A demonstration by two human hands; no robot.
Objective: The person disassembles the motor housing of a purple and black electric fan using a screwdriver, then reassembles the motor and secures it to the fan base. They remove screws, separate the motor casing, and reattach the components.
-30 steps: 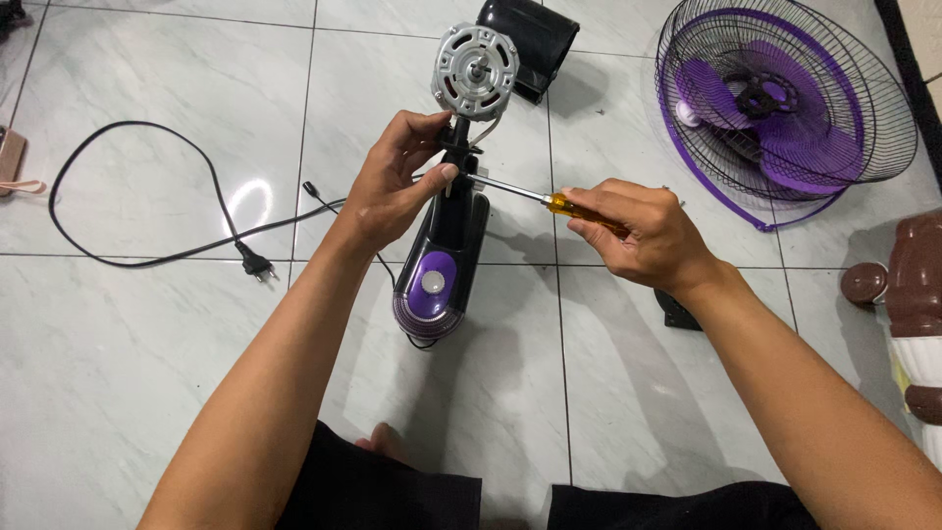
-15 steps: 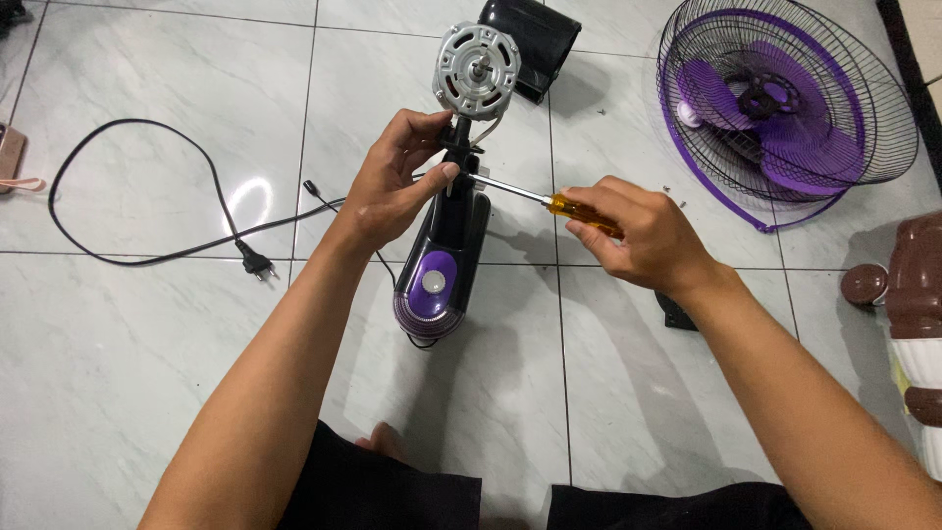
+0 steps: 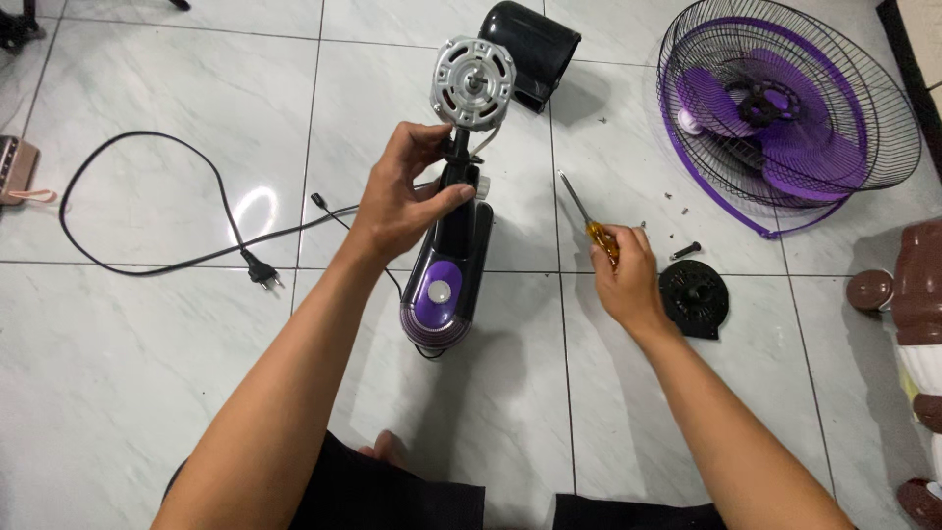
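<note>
On the far left a black power cord [image 3: 147, 211] lies in a loop on the white tiled floor [image 3: 147, 393], and its plug [image 3: 259, 269] rests on the tiles, not in any socket. That is good, because a fan should be unplugged while someone works on it.

Next comes the left hand [image 3: 397, 201]. It is closed around the thin black neck of the fan body [image 3: 453, 270], just under the round silver motor [image 3: 472, 82]. The fan body stands tilted, its purple and black base low near the person's knees and its motor up and away. The grip looks firm, and that matters: I think the body needs to be held steady so it does not roll.

To the right, the right hand [image 3: 626, 280] rests on the floor, fingers wrapped around the orange handle of a screwdriver [image 3: 587, 218]. The metal tip points up and away from the person and touches nothing. I cannot tell if the tool is being put down or picked up. It is wise to keep the sharp tip pointed away from the other hand.

Just beside that hand sit a round black cap [image 3: 694, 297] and a few tiny screws [image 3: 685, 251]. Keeping these small bits close together helps so none get lost.

Farther right lies the wire fan cage [image 3: 785, 108] with its purple blades, well apart from the hands. Behind the motor sits a black motor cover [image 3: 530, 49].
</note>
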